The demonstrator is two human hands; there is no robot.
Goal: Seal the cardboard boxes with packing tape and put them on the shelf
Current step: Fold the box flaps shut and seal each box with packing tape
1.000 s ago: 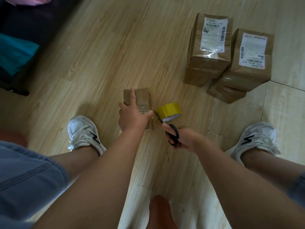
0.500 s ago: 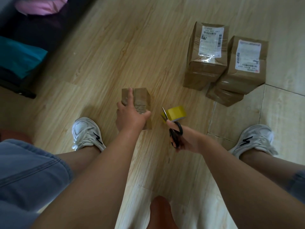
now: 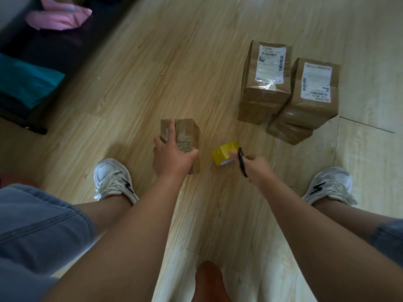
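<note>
A small brown cardboard box (image 3: 187, 131) stands on the wooden floor between my feet. My left hand (image 3: 171, 156) grips it from the near side, index finger lying along the taped top seam, thumb on its right side. My right hand (image 3: 254, 165) holds black scissors (image 3: 242, 162) by the handles and its fingers touch the yellow roll of packing tape (image 3: 224, 152), which sits on the floor just right of the box. The scissor blades are hidden. No shelf is in view.
Two taller taped boxes with white shipping labels (image 3: 267, 83) (image 3: 311, 94) stand at the right rear, a flatter box (image 3: 287, 131) under them. My white shoes (image 3: 112, 179) (image 3: 329, 185) flank the work spot. Dark furniture with pink (image 3: 58, 16) and teal (image 3: 26, 81) cloth lies at the far left.
My right hand with the scissors has swung from the box side to the tape roll, and the blades no longer point up. My left hand stays on the small box.
</note>
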